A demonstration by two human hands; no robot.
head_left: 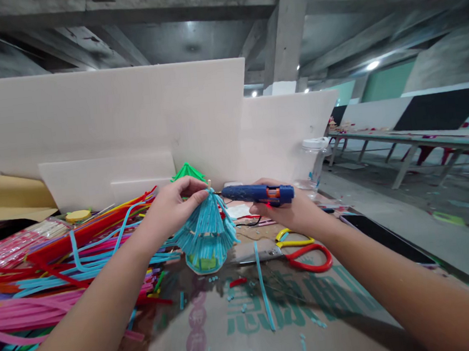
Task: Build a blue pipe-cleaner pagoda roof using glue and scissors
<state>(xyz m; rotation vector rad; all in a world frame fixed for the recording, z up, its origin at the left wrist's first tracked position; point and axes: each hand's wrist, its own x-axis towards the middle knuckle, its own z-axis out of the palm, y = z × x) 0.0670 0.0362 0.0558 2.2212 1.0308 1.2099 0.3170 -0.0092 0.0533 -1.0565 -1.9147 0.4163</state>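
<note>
A tiered light-blue tree, built from pipe cleaners on a round base, stands upright on the cardboard. My left hand pinches it near its top, thumb and fingers closed. In my right hand is a dark blue glue gun, its nozzle pointing left at the tree's tip. Whether the nozzle touches the tip I cannot tell. Behind my left hand a green pipe-cleaner tree shows only its top. Below the glue gun lie scissors with one red and one yellow handle, a loose blue pipe cleaner across their blades.
Piles of coloured pipe cleaners fill the left side, beside plastic-wrapped sticks. A clear plastic jar stands at the back right, and a dark phone lies at the right edge. White boards rise behind. Blue scraps dot the printed cardboard.
</note>
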